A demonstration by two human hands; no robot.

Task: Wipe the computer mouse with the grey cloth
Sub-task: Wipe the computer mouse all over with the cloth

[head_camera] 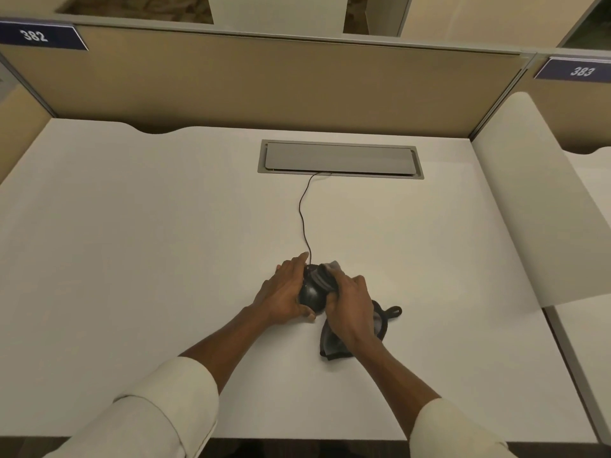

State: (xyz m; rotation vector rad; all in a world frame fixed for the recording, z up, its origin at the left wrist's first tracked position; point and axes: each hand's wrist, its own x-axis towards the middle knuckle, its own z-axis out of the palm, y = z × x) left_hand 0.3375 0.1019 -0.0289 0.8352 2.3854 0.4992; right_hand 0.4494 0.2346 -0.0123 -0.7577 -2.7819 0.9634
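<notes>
A black computer mouse (311, 294) lies on the white desk (165, 259), a little right of the middle and towards me. My left hand (287, 292) grips the mouse from its left side, thumb at the near end. My right hand (351, 305) holds the grey cloth (327, 276) and presses a bunched part of it on the mouse's top right. The rest of the cloth trails under my right wrist to the desk, with a dark hem and a small loop at the right.
The mouse's thin black cable (302, 216) runs away from me into a grey cable hatch (340, 158) set in the desk. Beige partition walls (264, 84) close off the back and sides. A white divider (522, 200) stands at the right.
</notes>
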